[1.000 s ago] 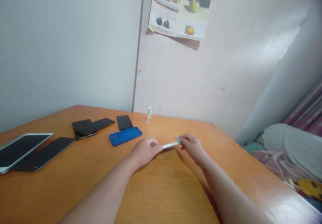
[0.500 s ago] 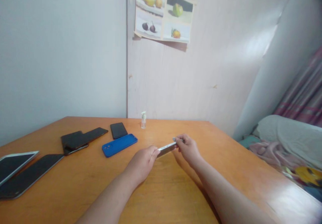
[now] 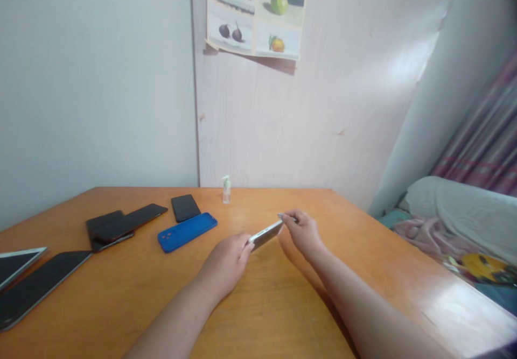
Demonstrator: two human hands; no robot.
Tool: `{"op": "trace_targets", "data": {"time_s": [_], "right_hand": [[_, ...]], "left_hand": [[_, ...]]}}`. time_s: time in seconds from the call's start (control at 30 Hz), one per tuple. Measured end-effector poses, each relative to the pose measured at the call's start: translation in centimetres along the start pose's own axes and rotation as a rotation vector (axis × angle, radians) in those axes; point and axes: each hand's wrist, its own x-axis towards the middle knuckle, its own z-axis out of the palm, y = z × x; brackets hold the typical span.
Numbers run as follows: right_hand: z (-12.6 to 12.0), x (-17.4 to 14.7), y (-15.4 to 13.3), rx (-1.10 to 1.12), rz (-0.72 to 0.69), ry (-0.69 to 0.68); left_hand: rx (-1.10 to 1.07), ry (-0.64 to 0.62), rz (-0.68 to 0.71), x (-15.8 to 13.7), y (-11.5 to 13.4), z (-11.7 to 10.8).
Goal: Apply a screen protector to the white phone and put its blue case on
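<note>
My left hand [image 3: 229, 261] is closed around the near left end of a phone [image 3: 266, 234] with a white edge and buttons along its side. The phone is tilted above the table, its edge turned up towards me. At the phone's far right end, my right hand [image 3: 301, 230] pinches a small, thin metallic piece [image 3: 279, 216] between thumb and fingers. Its kind is too small to make out. The fingertips are close to the phone's end; I cannot tell if the piece touches it.
A blue phone case [image 3: 188, 232] lies left of my hands, beside a black phone [image 3: 185, 208]. Two dark phones [image 3: 131, 223] overlap farther left. A white-framed tablet [image 3: 18, 265] and a dark tablet [image 3: 44, 289] lie at the left edge. A pump bottle [image 3: 226, 191] stands at the back.
The view has shifted slightly, so the table items appear farther left. The phone is tilted a little more steeply, its right end higher. Both hands keep their holds.
</note>
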Motion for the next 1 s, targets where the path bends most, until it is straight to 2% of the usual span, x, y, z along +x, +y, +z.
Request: {"op": "trace_targets", "data": {"time_s": [0.13, 0.3, 0.43, 0.53, 0.73, 0.8, 0.93, 1.0], "right_hand": [[0.8, -1.5, -1.6, 0.006, -0.045, -0.063], [1.6, -2.5, -2.3, 0.033, -0.24, -0.147], [0.9, -0.9, -0.8, -0.006, -0.148, -0.041], [0.8, -0.6, -0.5, -0.013, -0.134, -0.035], [1.9, -3.0, -2.5, 0.029, -0.37, -0.18], [1.6, -2.6, -2.3, 0.014, -0.34, -0.167], [0.7, -0.8, -0.9, -0.017, -0.163, -0.072], [0.7, -0.9, -1.0, -0.009, -0.166, -0.071]], "left_hand": [[0.004, -0.001, -0.003, 0.0, 0.2, -0.1], [-0.016, 0.0, 0.017, 0.0, 0.2, 0.1], [-0.019, 0.013, 0.029, -0.1, 0.2, 0.1], [-0.018, 0.02, 0.038, -0.1, 0.2, 0.1], [-0.063, 0.018, 0.038, 0.0, 0.0, 0.3], [-0.057, 0.017, 0.035, 0.0, 0.0, 0.2], [-0.041, 0.025, 0.044, -0.1, 0.2, 0.1], [-0.037, 0.03, 0.043, -0.1, 0.2, 0.1]]}}
